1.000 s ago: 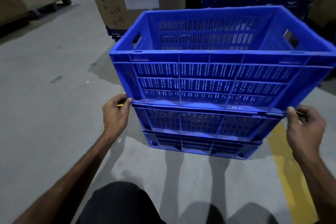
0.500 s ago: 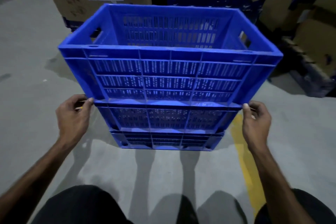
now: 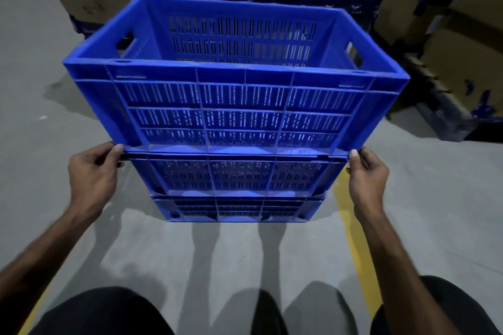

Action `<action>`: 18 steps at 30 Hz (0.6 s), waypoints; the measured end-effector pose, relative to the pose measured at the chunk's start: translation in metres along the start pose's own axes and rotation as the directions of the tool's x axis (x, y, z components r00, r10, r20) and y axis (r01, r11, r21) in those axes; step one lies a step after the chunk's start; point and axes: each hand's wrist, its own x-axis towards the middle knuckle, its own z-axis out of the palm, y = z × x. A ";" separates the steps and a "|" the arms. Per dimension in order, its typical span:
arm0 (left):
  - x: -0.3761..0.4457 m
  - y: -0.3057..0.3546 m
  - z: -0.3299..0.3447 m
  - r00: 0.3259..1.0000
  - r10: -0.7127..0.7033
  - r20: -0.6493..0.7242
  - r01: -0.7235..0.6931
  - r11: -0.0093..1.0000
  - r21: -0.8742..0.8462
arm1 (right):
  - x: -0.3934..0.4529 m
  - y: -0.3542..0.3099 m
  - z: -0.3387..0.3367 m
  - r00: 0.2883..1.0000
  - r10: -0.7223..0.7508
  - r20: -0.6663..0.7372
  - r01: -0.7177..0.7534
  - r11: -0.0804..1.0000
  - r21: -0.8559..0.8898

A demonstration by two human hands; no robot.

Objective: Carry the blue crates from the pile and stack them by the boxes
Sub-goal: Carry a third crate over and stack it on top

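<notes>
A: Below the grip, bare concrete floor (image 3: 217, 258), yellow line (image 3: 351, 239) under rt side.
B: At the grip?
A: Left hand (image 3: 92, 174) & right hand (image 3: 367, 174) curled round rim ends of middle crate (image 3: 239, 174), nested blue crates (image 3: 236, 106) off the floor betw. them.
B: Beyond?
A: Cardboard boxes (image 3: 462, 57) just past far wall, on pallets.
B: Advice?
A: Prob. keep level, lower slow near boxes, thumbs clear of rims.
</notes>
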 end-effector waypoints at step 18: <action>-0.007 0.004 0.004 0.997 -0.007 -0.079 0.005 1.000 -0.021 | -0.006 -0.004 -0.006 0.985 -0.152 -0.076 0.142 0.983 -0.117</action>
